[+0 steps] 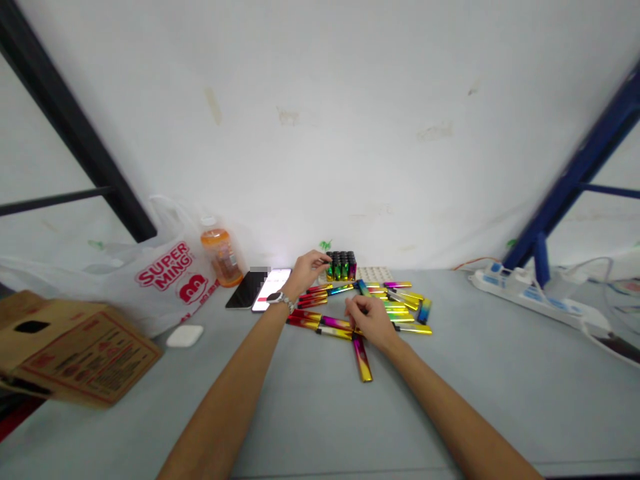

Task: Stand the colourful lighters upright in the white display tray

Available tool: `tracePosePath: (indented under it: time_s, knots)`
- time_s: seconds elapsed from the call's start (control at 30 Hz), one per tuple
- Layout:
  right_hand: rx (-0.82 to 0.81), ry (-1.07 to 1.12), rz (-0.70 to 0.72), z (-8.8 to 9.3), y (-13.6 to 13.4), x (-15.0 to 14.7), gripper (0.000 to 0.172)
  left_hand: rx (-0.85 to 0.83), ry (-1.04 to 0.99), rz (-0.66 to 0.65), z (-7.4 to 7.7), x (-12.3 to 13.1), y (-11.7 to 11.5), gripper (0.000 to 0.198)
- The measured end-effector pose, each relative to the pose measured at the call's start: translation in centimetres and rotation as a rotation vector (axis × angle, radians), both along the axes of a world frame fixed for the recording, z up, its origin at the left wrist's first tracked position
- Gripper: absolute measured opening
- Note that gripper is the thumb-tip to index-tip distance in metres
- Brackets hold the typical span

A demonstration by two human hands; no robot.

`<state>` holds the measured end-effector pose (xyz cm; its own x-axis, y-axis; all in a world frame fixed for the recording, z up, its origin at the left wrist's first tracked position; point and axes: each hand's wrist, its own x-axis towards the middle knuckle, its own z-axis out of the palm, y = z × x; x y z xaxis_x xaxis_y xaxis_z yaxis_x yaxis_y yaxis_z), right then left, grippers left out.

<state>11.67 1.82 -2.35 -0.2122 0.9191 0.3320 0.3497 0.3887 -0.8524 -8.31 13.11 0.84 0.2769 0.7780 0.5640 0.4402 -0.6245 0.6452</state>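
- Lower centre of the frame: on the grey table (310, 413), a magenta-and-yellow metallic stick (363, 363) lies lengthwise, its far end just by the right hand (371, 319).
- Lower left: a brown cardboard box (95, 353) sits tilted, with a white rounded case (185, 336) to its right.
- Centre: the right hand's fingers are curled in, narrow, among the sticks; I cannot tell whether they grip one.
- Around that hand, loose metallic sticks (336, 333) in red, gold, magenta and blue lie flat at various angles, spread from left of the hand to right of it.
- Right edge: a white power strip (540, 297) with plugs and cables.
- Left of centre: a dark phone (246, 291) and a lit phone (265, 293) lie side by side near the left wrist, which wears a metal watch (281, 300).
- Just beyond: the left hand (311, 268), thumb and fingers drawn close, is at the left side of upright black-topped sticks (342, 267) packed in rows; whether it holds one is unclear.
- Right of that block: a pale studded board (376, 274).
- Left: an orange bottle (221, 253) beside a white plastic bag (165, 273).
- Behind: a marked white wall (330, 167).
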Motion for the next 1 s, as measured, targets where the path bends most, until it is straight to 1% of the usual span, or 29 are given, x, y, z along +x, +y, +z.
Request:
tracePosePath:
  time_s: [0.17,0.23,0.33,0.4,0.47,0.53,0.67,0.8,0.9,0.93,1.0]
  knots:
    - [-0.022,0.017,0.002,-0.1,0.0,0.0,0.042,-0.031,0.052,-0.067,0.8,-0.2,0.1,0.016]
    - [-0.019,0.015,0.004,-0.1,0.0,0.0,0.042,-0.045,0.071,-0.082,0.8,-0.1,0.3,0.015]
    - [-0.009,0.008,0.006,0.0,-0.1,0.0,0.041,-0.048,0.067,-0.088,0.4,0.1,0.7,0.015]
    - [-0.009,0.007,0.005,0.0,0.0,0.0,0.041,-0.022,0.072,-0.086,0.0,0.3,0.7,0.016]
    - [-0.011,0.008,0.005,0.0,0.0,0.0,0.04,0.033,0.116,-0.054,-0.3,0.5,0.3,0.018]
    - [-0.009,0.005,0.005,-0.1,0.1,0.0,0.04,0.11,0.203,0.016,-0.3,0.7,-0.6,0.022]
    - [-0.009,-0.003,0.007,-0.3,0.1,0.0,0.041,0.237,0.385,0.134,-0.2,0.7,-2.5,0.038]
    - [0.009,-0.008,0.003,-0.1,0.0,0.0,0.038,0.277,0.507,0.194,-0.3,0.5,-3.7,0.058]
    - [0.077,-0.076,-0.023,0.5,0.3,-0.1,0.029,0.26,0.463,0.267,-0.7,0.5,-4.8,0.069]
    - [0.117,-0.13,-0.033,0.8,0.6,-0.1,0.025,0.246,0.424,0.278,-0.8,0.5,-5.4,0.067]
    - [0.204,-0.289,-0.047,1.5,1.3,-0.1,0.015,0.216,0.335,0.283,-1.1,0.3,-6.6,0.054]
